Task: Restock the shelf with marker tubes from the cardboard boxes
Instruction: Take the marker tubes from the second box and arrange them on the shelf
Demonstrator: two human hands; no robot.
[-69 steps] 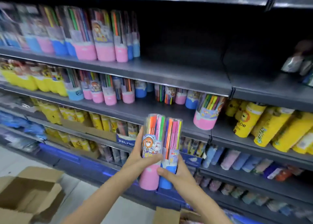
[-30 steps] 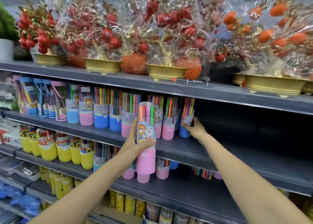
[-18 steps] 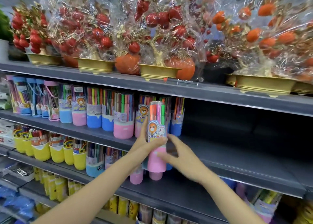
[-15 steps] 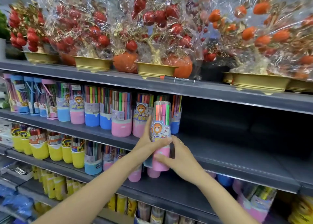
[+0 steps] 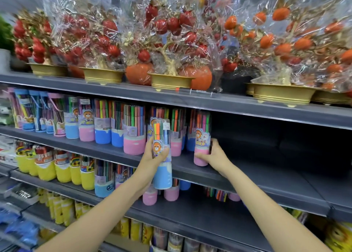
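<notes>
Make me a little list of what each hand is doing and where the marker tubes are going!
left hand: the left hand grips a blue-bottomed marker tube, off the shelf
right hand: the right hand holds a pink-bottomed marker tube standing on the shelf
row: tubes fill the shelf's left part
free space: shelf right of the pink-bottomed tube
above: wrapped fruit trees in gold pots

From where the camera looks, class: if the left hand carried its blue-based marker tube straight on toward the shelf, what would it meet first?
Probably the pink-based tube standing right behind the held tube in the left hand; depth is uncertain.
</notes>
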